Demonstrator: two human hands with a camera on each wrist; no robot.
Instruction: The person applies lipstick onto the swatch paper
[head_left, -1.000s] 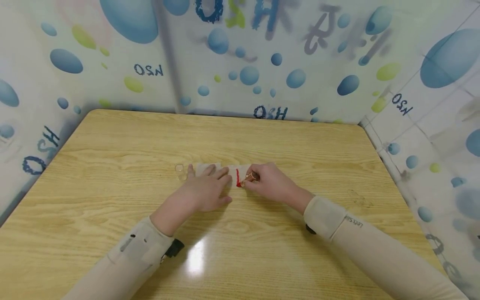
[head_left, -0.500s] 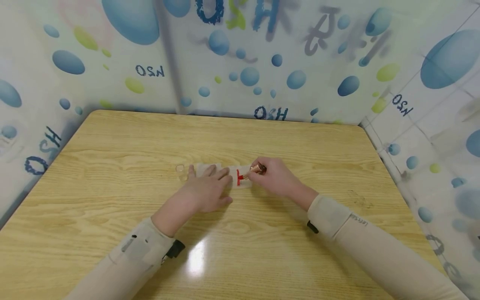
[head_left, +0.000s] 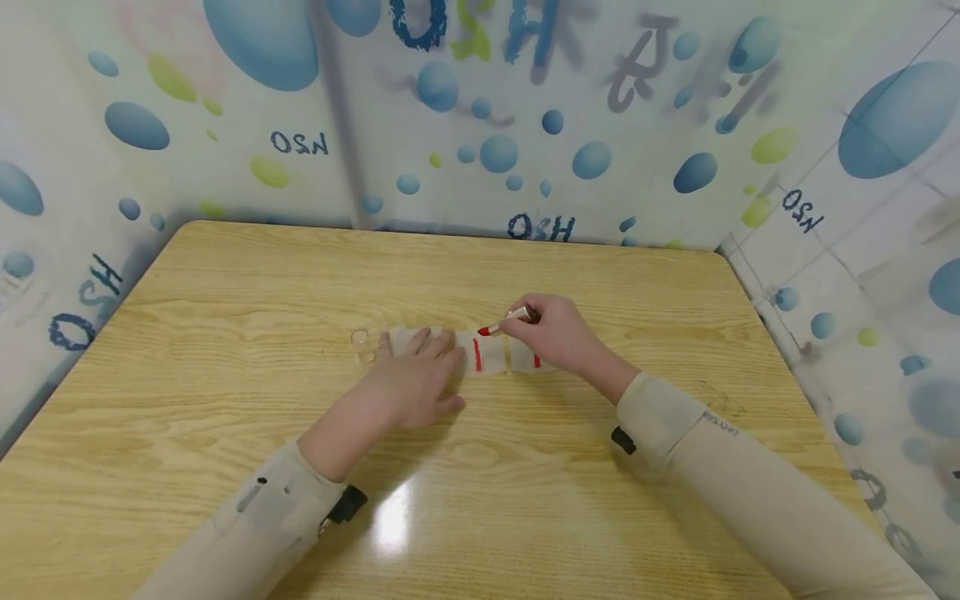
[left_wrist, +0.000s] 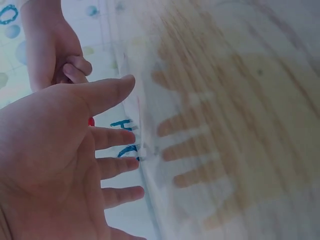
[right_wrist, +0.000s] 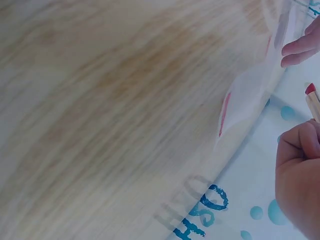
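My right hand (head_left: 558,337) grips a lipstick (head_left: 517,315) with a gold-toned tube and a red tip. The red tip points left, just above the upper end of a red stroke (head_left: 477,354) on a white paper piece (head_left: 493,354). Spread fingers of my left hand (head_left: 408,387) rest on the left part of the white paper. A second white piece (head_left: 522,357) with another red stroke (head_left: 537,361) lies partly under my right hand. In the right wrist view the lipstick (right_wrist: 313,102) stands apart from the paper (right_wrist: 245,95).
A small clear, square-outlined thing (head_left: 360,337) lies on the wooden table (head_left: 480,483) left of the paper. Behind the table rises a wall (head_left: 495,108) patterned with blue and green bubbles. Light glares off the tabletop near the front.
The lipstick tip has left the red stroke's lower end, passed its middle and risen above its top. My right hand has shifted up, uncovering the second piece. My left hand stays put.
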